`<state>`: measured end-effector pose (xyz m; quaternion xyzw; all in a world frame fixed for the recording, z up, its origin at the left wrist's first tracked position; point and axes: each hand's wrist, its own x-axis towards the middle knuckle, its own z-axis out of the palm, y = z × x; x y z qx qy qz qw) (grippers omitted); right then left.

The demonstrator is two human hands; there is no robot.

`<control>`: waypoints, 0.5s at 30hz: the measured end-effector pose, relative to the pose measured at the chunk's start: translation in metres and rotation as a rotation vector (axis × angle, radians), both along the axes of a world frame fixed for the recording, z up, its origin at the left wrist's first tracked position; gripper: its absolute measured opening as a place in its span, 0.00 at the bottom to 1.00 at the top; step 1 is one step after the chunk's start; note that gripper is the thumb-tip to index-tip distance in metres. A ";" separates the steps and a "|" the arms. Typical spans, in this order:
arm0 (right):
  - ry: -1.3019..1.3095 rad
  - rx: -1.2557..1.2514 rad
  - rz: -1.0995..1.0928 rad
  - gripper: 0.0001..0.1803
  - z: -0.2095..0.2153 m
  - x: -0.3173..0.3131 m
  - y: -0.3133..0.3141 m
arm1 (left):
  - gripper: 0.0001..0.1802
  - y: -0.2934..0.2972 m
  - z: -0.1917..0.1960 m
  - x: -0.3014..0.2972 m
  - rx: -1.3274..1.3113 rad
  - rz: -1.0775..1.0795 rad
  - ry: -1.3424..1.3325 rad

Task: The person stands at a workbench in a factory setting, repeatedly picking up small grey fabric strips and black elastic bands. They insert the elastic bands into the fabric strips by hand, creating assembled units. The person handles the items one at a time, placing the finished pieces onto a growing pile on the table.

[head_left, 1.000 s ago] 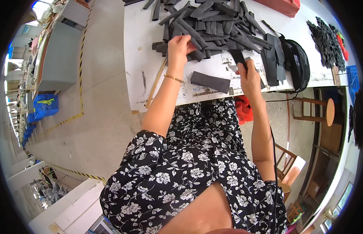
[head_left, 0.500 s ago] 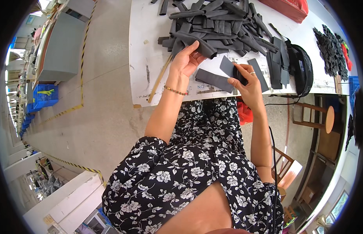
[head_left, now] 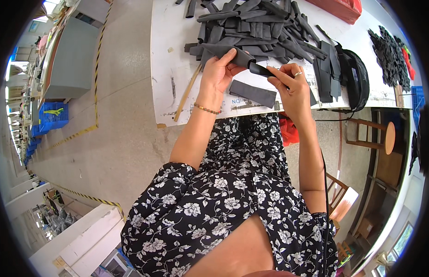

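Observation:
My left hand (head_left: 217, 76) is closed round a dark grey fabric sleeve (head_left: 241, 56), its open end facing right. A thin dark strip (head_left: 260, 69) is pinched between the fingers of my right hand (head_left: 292, 87). The strip's left end meets the mouth of the sleeve; how far inside it reaches, I cannot tell. Below both hands a folded grey fabric piece (head_left: 253, 93) lies flat near the table's front edge. Just beyond my left hand spreads a heap of similar grey sleeves (head_left: 256, 30).
On the white table (head_left: 162, 69) a wooden stick (head_left: 187, 92) lies at the left. Flat dark strips (head_left: 326, 71) and a black mesh-like bag (head_left: 355, 78) are at the right. Farther off are a red package (head_left: 341, 9) and another dark pile (head_left: 387, 57). A wooden chair (head_left: 371, 136) stands at right.
My right hand has moved up and turned, bringing its strip to the sleeve's open end. The sleeve stays in my left hand, which has hardly moved.

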<state>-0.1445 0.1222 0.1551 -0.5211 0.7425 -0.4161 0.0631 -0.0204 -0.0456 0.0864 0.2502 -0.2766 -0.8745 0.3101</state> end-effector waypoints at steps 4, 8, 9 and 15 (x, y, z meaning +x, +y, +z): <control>0.187 -0.029 -0.005 0.12 0.001 -0.003 -0.004 | 0.10 0.005 0.003 -0.001 0.013 -0.050 0.028; 0.381 -0.034 -0.030 0.12 0.003 -0.007 -0.004 | 0.11 0.006 0.001 0.000 0.008 -0.033 0.022; 0.404 -0.036 -0.034 0.12 0.003 -0.007 -0.004 | 0.12 0.007 0.002 0.000 0.000 -0.029 0.020; 0.547 -0.103 -0.077 0.14 0.001 0.001 -0.007 | 0.11 0.029 0.026 -0.004 -0.088 0.050 0.030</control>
